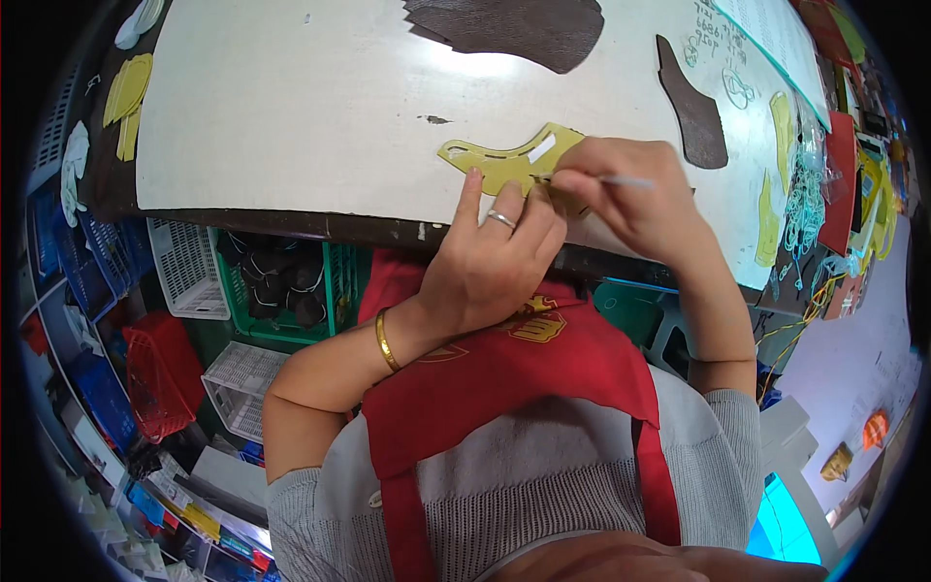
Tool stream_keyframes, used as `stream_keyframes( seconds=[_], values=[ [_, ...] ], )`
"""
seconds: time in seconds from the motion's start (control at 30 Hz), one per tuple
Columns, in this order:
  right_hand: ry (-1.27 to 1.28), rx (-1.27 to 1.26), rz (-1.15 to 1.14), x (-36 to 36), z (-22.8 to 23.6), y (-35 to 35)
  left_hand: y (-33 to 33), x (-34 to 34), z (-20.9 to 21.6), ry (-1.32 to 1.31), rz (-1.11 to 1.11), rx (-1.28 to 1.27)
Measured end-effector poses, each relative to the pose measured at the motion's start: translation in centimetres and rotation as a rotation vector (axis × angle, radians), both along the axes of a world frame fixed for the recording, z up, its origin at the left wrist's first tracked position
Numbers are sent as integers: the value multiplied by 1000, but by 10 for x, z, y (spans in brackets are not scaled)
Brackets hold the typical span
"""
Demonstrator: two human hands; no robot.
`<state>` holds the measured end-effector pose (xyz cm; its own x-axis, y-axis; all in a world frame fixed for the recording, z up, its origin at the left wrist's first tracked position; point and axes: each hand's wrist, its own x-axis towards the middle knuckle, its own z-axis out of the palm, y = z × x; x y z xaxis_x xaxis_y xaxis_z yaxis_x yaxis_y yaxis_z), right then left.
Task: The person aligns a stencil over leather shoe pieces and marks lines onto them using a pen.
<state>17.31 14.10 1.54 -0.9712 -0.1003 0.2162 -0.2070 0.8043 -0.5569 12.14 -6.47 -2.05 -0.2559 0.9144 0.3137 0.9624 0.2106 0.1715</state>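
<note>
A yellow curved template (497, 161) lies near the front edge of the white work table (291, 107). My left hand (490, 262), with a ring and a gold bangle, presses its fingers flat on the template's near side. My right hand (630, 194) pinches a thin silver pen (621, 180), whose tip touches the template's edge by my left fingers. Whatever lies under the template is hidden by my hands.
Dark brown leather pieces lie on the table: a large one (524, 29) at the back and a narrow one (693, 107) right. More yellow templates (126, 97) sit at the left edge. White, green and red baskets (184, 272) stand under the table.
</note>
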Motion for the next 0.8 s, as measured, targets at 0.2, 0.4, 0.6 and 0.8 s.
stream_keyframes(
  seconds=[0.2,0.4,0.6,0.8],
  values=[
    [-70,192,-37,35,14,15,3,-2,5,-21,-5,-17],
    [77,50,-432,42,-12,20,11,-2,15,33,-11,-90],
    [26,183,-245,57,0,-30,12,-3,2,106,-2,-63],
    [-138,-372,-596,18,8,9,18,-10,12,115,-12,-13]
  ],
)
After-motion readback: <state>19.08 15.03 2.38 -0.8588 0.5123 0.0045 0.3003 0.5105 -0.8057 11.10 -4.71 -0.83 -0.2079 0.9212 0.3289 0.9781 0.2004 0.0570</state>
